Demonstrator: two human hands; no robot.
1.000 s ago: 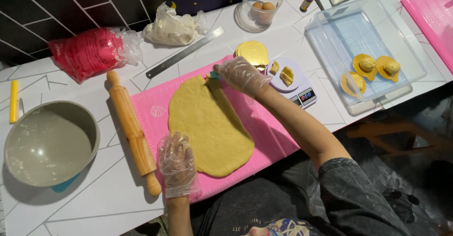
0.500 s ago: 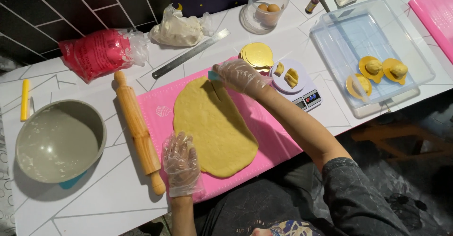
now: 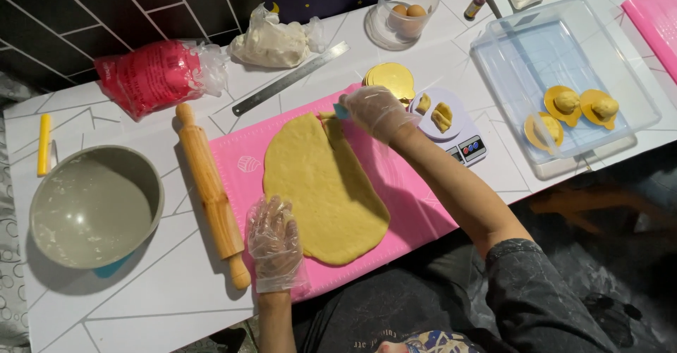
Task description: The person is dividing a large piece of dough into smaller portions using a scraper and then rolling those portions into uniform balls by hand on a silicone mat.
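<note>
The head view looks down on a pink silicone mat (image 3: 395, 184) lying on a white table (image 3: 141, 303), and that mat serves as the landmark here. On the middle of the mat lies a rolled-out sheet of yellow dough (image 3: 321, 191), oval and flat, with a narrow strip partly cut at its far edge. The right hand (image 3: 377, 111), in a thin clear glove, is at the mat's far edge, its fingers curled closed around a small teal cutter (image 3: 341, 110) whose tip meets the dough's far end. The left hand (image 3: 275, 244), also gloved, lies flat at the mat's near left corner, fingers spread open and pressing on the mat just beside the dough's near left edge; it holds nothing.

Just left of the mat, touching its edge, lies a wooden rolling pin (image 3: 211, 191). Farther left stands a grey bowl (image 3: 92, 205). Beyond the mat's far edge lies a metal ruler (image 3: 289, 78) and a stack of gold discs (image 3: 391, 79). To the right of the mat, close to the right wrist, a small kitchen scale (image 3: 462, 141) carries two dough pieces. Well to the right of the mat sits a clear plastic tray (image 3: 536, 64) holding three filled pieces on gold discs.
</note>
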